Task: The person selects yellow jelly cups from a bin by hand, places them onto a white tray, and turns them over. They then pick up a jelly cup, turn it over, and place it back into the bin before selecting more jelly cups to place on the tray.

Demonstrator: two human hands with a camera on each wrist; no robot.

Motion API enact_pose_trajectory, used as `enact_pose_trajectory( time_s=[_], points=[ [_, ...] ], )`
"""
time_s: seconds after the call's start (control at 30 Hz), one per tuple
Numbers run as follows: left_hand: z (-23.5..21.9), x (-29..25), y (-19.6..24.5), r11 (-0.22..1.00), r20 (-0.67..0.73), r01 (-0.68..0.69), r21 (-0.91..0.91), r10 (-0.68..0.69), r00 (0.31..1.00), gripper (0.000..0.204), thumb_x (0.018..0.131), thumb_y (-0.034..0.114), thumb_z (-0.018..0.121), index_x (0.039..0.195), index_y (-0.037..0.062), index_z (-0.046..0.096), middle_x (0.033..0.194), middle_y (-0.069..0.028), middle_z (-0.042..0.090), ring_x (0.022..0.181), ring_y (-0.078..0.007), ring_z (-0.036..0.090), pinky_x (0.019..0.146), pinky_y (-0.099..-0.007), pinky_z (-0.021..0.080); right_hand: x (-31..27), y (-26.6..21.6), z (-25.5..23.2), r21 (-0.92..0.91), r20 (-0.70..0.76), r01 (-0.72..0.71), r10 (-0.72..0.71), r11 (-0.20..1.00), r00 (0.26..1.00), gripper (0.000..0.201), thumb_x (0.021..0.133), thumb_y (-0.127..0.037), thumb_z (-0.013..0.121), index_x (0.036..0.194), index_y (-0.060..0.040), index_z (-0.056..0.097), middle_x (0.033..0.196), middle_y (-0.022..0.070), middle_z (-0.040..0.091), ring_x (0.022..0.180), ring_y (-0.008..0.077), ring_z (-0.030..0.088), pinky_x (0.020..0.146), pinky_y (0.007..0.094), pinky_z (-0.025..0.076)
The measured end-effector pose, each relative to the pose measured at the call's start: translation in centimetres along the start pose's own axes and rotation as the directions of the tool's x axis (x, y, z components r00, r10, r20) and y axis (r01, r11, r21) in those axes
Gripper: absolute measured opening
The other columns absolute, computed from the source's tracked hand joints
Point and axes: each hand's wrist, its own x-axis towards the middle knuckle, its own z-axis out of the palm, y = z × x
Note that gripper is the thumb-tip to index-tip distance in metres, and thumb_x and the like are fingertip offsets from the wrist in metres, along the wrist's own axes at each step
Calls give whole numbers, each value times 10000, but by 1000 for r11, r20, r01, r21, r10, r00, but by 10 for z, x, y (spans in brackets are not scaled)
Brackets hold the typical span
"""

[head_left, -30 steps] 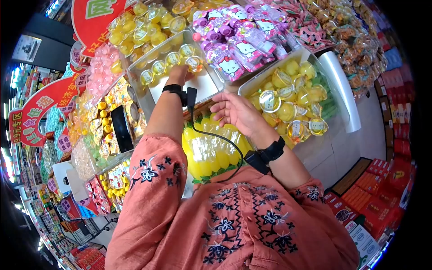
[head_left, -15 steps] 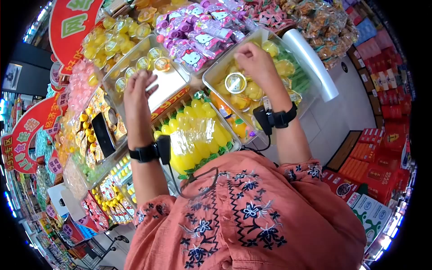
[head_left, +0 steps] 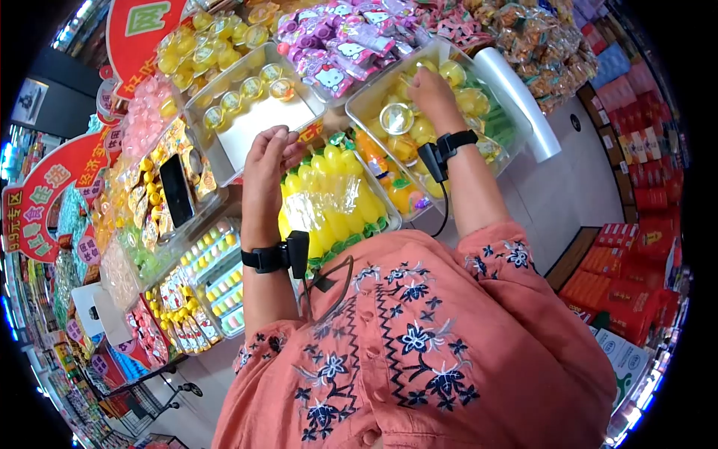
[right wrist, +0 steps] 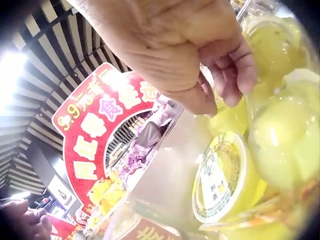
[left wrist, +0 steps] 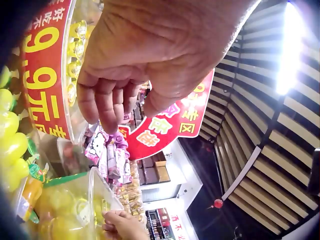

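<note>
My left hand (head_left: 268, 153) hovers at the front edge of a clear bin (head_left: 217, 168) with a white bottom. Its fingers are loosely bent, with nothing between them. A row of yellow jelly cups (head_left: 250, 87) lies along that bin's far side. My right hand (head_left: 434, 99) is inside a second clear bin (head_left: 359, 123), heaped with round yellow jelly cups. In the right wrist view, its thumb and fingers pinch a yellow jelly cup (right wrist: 231, 119), partly hidden by the hand. Beside it, another jelly cup (right wrist: 220, 182) shows its printed round lid.
Wrapped yellow fruit-shaped packs (head_left: 329, 198) lie between me and the bins. Purple cartoon-cat packets (head_left: 336, 63) fill the section behind. A dark phone (head_left: 176, 191) rests on snacks at the left. A clear plastic roll (head_left: 516, 101) lies along the right bin's outer side.
My left hand came out of the left bin, back toward its front edge. My right hand moved from over the fruit-shaped packs into the right bin, among the jelly cups.
</note>
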Motion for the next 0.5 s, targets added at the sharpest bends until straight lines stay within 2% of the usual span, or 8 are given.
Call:
enact_pose_trajectory(
  time_s=[0.1,0.2,0.23,0.33,0.37,0.47,0.5],
  points=[
    [0,-5,-5,999,26,22,-24,-22,999,276,991,243,590,1163,28,567,1052,-67,650,917,-142,638,819,-275,515,-5,-5,-2,-29,-9,2,-2,1000,1000,242,846,-175,627,1039,-30,621,1059,224,656,1002,422,639,830,532,522],
    [5,-10,-8,999,23,48,3,-48,999,263,989,252,594,1143,39,578,1049,-61,649,910,-136,632,803,-266,509,-9,-10,-4,-101,-95,23,-33,995,995,238,852,-195,634,1042,-52,625,1067,210,643,1013,413,636,831,535,521],
    [7,-11,-10,999,25,44,2,-44,999,308,973,277,619,1129,16,563,1015,-82,647,906,-156,642,782,-263,505,-11,-7,1,-66,-237,63,-77,996,968,141,795,-167,639,865,-60,580,863,167,608,897,377,604,755,471,480],
    [11,-17,-11,997,58,69,29,-71,996,260,984,276,606,1129,61,590,1006,-38,661,881,-118,638,808,-264,504,-6,3,-5,-17,-156,140,-141,990,978,186,829,-196,649,965,-76,605,1040,174,628,947,394,632,782,515,511],
    [12,-18,-11,996,60,74,40,-77,995,262,984,283,604,1127,64,590,1005,-36,662,885,-117,642,804,-264,505,-7,6,-5,66,-196,175,-160,982,967,161,806,-182,666,874,-57,591,952,157,635,874,386,621,738,490,497],
    [18,-18,-11,993,75,88,75,-94,993,268,986,304,601,1122,73,590,1000,-28,665,896,-114,653,794,-262,506,-10,5,-16,198,-199,193,-154,961,968,157,786,-164,680,806,-41,585,826,141,632,776,360,612,691,450,490],
    [19,-16,-12,991,81,95,90,-102,991,273,982,315,605,1106,73,588,998,-22,665,903,-115,657,802,-280,517,-12,5,-17,382,-171,169,-110,909,979,162,771,-144,689,772,-27,577,734,134,610,695,327,593,648,405,481]
  ],
)
